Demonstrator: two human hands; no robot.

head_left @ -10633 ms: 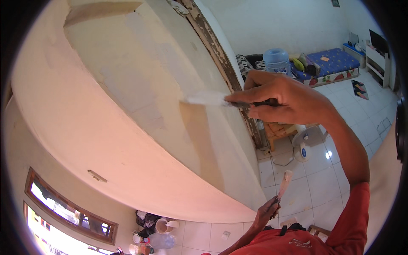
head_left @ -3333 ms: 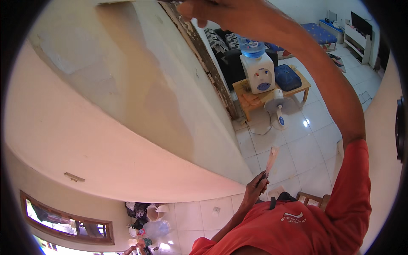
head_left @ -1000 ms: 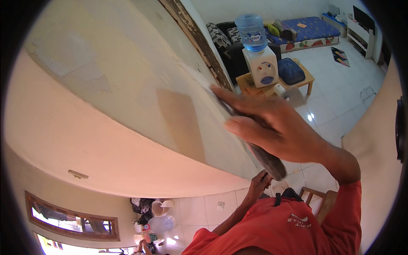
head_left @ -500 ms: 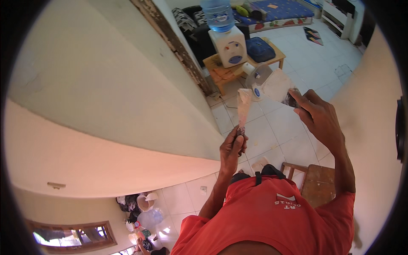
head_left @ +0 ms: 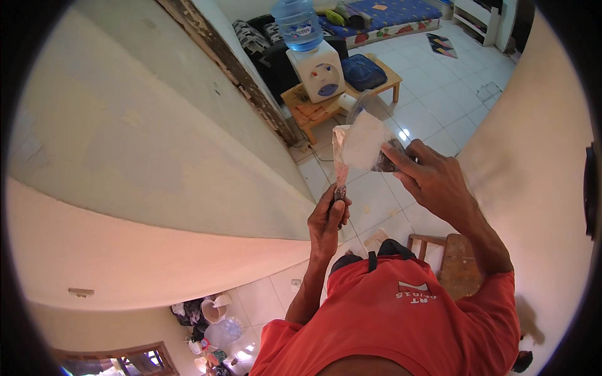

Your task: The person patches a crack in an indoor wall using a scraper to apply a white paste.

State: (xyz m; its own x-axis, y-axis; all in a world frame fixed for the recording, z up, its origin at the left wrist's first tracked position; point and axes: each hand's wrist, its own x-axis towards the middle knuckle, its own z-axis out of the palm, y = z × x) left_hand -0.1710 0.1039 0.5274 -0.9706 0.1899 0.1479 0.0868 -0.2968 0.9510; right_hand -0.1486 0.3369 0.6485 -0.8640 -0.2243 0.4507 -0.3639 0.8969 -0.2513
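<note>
My left hand [head_left: 327,218] is closed around the dark handle of a narrow putty knife [head_left: 340,174], its blade pointing up and smeared with pale filler. My right hand [head_left: 436,178] grips a broad, flat filling knife [head_left: 365,143] by its dark edge, with fingers on one face and thumb on the other. White paste coats much of the broad blade. In this view the broad blade overlaps the upper part of the putty knife; whether they touch I cannot tell for certain. Both tools are held in the air above the tiled floor.
A pale wall with patched areas [head_left: 125,138] curves along my left. Another wall [head_left: 533,144] stands at right. A wooden stool [head_left: 461,266] is close by my body. Ahead stand a low table [head_left: 392,78], water dispenser [head_left: 318,72] and fan [head_left: 357,103]. Buckets [head_left: 214,308] lie at lower left.
My right hand has moved left, bringing the broad filling knife from beside the putty knife to overlapping its blade. Both hands keep their grips. The whole view has shifted slightly.
</note>
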